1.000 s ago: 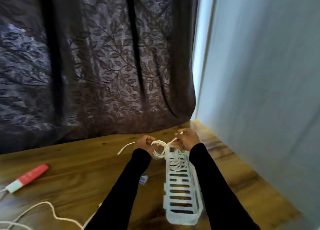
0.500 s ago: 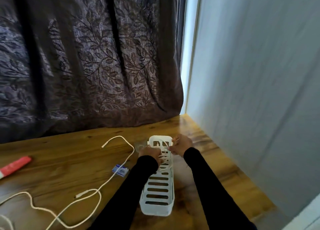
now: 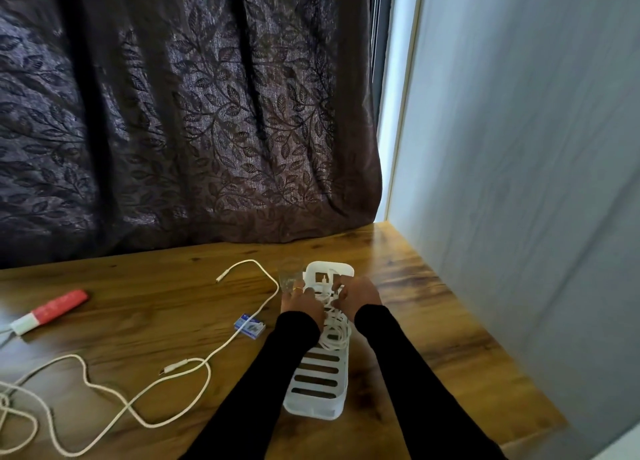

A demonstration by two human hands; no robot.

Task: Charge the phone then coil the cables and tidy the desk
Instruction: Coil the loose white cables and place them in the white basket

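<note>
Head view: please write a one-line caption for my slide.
Both hands, left and right, tuck a coiled white cable into a slotted white basket on a wooden desk.

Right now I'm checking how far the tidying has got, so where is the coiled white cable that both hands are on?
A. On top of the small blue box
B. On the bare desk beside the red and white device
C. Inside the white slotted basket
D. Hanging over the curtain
C: the coiled white cable lies inside the white slotted basket, with the left hand and right hand on it at the far end.
</note>
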